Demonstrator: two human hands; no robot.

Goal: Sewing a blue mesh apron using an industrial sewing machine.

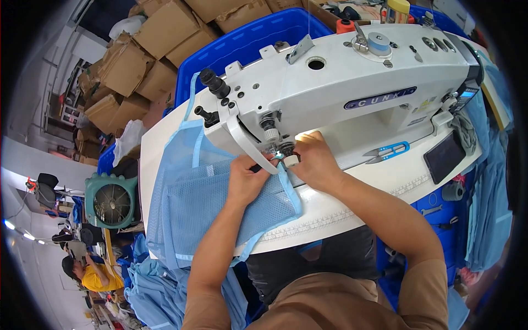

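A white sewing machine (308, 82) stands in front of me, its lit needle area between my hands. Light-blue mesh fabric (203, 192) with pale blue binding (286, 184) along its edges lies on the machine table, mostly left of the needle. My left hand (246, 179) is closed on the mesh just left of the needle, fingertips partly behind the machine's lever. Right of the needle, my right hand (316, 162) is closed with its fingertips close to the presser area. Machine parts hide what those fingertips hold, if anything.
Blue-handled thread snips (388, 152) and a dark phone (444, 157) lie on the table's right. A printed ruler strip (330, 218) follows its front edge. A blue bin (247, 47) and cardboard boxes (165, 33) stand behind, a green fan (111, 202) at left. A person in yellow (99, 278) sits far left.
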